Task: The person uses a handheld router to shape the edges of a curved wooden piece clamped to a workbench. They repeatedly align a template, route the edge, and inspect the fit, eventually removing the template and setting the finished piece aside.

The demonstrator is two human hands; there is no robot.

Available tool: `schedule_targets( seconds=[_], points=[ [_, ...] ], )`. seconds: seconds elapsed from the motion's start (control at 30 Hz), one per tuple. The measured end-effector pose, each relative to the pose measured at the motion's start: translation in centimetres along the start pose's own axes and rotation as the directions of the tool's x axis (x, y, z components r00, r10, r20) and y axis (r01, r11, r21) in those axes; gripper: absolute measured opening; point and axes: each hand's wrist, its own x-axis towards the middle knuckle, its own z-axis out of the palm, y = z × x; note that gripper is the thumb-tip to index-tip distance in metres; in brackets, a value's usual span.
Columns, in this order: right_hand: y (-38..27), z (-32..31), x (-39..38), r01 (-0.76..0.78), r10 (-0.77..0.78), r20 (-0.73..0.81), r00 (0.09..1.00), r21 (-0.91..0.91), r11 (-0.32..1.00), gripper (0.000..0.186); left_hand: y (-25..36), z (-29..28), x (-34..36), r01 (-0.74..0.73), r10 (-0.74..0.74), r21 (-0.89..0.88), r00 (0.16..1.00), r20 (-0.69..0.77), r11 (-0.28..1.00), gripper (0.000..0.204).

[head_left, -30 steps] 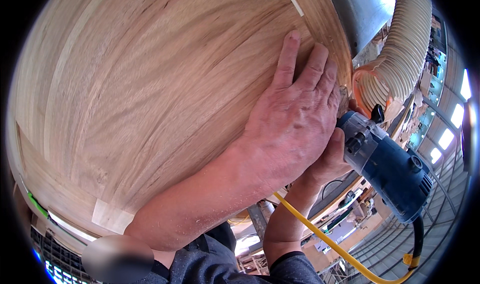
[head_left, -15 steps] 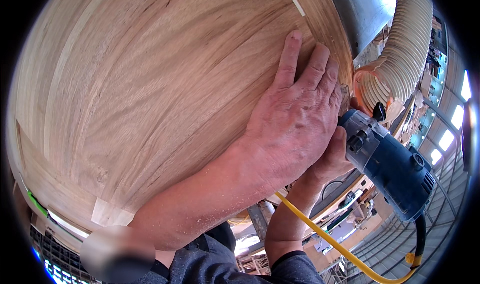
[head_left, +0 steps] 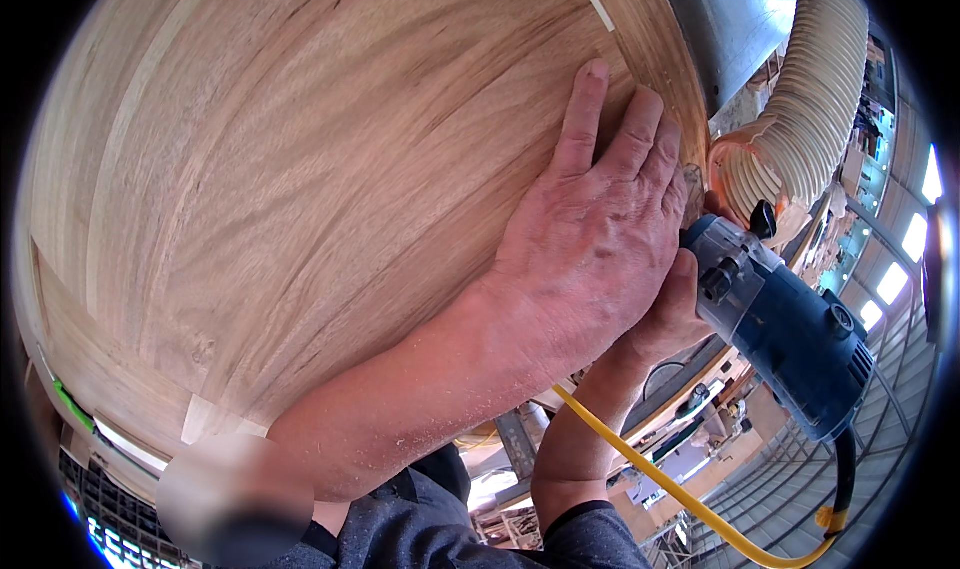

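My left hand [head_left: 596, 231] lies palm down near the right edge of a large wood panel [head_left: 330, 199]. Its outer fingers are stretched out and apart on the surface; the thumb is hidden. Just beyond its knuckles is a blue trim router [head_left: 800, 339] with a clear base section, tilted with its base against the panel's edge. From below, my right hand [head_left: 668, 314] holds the router near that base, its thumb showing and most fingers hidden behind my left hand and the tool. I cannot see the bit.
A ribbed dust hose [head_left: 815, 99] opens right beside the router's base. The router's black cord joins a yellow cable [head_left: 650, 479] that loops below it. A grey metal surface [head_left: 725, 29] stands past the panel's upper right edge. Cluttered benches lie lower down.
The router and both hands have shifted very slightly to the right in the picture. The grip and the hands' poses look the same.
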Motion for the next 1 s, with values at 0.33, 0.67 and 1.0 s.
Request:
schedule_targets(
  seconds=[0.33, 0.67, 1.0],
  points=[
    [0.16, 0.14, 0.17, 0.006, -0.006, 0.001, 1.0, 0.061, 0.998, 0.09, 0.12, 0.0, 0.17, 0.027, -0.027, -0.032, 0.999, -0.016, 0.999, 0.052],
    [0.1, 0.39, 0.35, -0.027, 0.027, 0.003, 1.0, 0.098, 0.995, 0.092, 0.1, -0.03, 0.11, 0.021, -0.021, -0.037, 1.0, -0.016, 0.999, 0.052],
    [0.08, 0.43, 0.6, -0.026, 0.021, 0.036, 0.999, 0.125, 0.992, 0.09, 0.1, -0.36, 0.15, 0.007, -0.006, -0.042, 0.999, 0.031, 0.999, 0.054]
  ],
)
